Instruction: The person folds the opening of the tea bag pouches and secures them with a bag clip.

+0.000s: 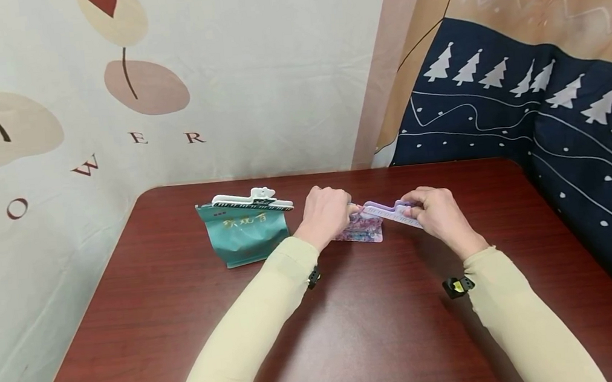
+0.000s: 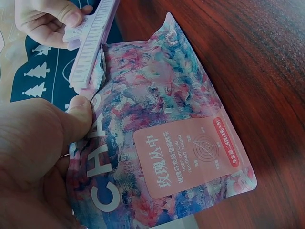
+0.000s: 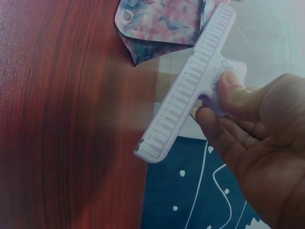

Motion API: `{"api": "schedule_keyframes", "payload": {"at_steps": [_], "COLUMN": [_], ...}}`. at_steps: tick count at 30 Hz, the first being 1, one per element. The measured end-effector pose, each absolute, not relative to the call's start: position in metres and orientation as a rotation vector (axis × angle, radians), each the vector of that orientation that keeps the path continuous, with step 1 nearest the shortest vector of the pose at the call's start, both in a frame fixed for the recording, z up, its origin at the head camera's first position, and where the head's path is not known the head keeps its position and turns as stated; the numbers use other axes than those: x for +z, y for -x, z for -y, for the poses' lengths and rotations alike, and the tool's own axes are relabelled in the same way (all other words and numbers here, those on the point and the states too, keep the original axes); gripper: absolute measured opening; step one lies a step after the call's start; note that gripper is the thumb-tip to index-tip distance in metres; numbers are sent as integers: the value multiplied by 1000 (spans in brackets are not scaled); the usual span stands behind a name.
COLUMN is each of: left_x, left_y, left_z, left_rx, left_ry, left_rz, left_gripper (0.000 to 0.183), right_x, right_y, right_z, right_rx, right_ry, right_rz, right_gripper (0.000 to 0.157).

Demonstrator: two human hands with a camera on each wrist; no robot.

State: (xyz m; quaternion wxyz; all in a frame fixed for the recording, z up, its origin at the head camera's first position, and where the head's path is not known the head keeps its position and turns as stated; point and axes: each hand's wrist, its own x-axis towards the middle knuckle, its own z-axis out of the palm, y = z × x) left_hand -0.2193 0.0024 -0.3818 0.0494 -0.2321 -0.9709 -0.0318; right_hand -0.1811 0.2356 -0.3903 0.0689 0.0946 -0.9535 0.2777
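Observation:
A pink and blue teabag pouch (image 2: 157, 95) stands on the table in front of my left hand (image 1: 325, 213). That hand pinches the pouch's top edge, its thumb (image 2: 80, 112) lying over the printed face near the large letters. In my right hand (image 1: 442, 215) is a lilac bag clip (image 3: 186, 90) with a piano-key pattern, gripped by its handle between thumb and fingers. One end of the clip overlaps the upper corner of the pouch, close to the left thumb; its other end sticks out past the pouch.
Left of my hands, a teal pouch (image 1: 247, 235) stands upright with a white piano-key clip (image 1: 252, 202) across its top. The brown wooden table (image 1: 362, 331) meets a printed cloth (image 1: 276, 96) at the back and a navy tree-patterned cloth (image 1: 579, 130) on the right.

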Motion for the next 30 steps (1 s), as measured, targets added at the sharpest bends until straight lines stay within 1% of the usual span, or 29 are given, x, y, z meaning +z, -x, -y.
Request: {"api": "schedule_keyframes", "payload": {"at_steps": [20,30], "left_x": [-382,-380], "left_y": [221,220], "left_z": [-4,-3], "left_rx": [-175,-98], "left_ry": [700,736], "left_rz": [2974,2998], "left_gripper": [31,30], "right_x": [-399,-401], "right_y": [185,186], "right_z": [-231,-229], "right_rx": [828,877], "right_ry": [-287,-241], "right_rz": [2846,2861], "right_gripper": [20,22]}}
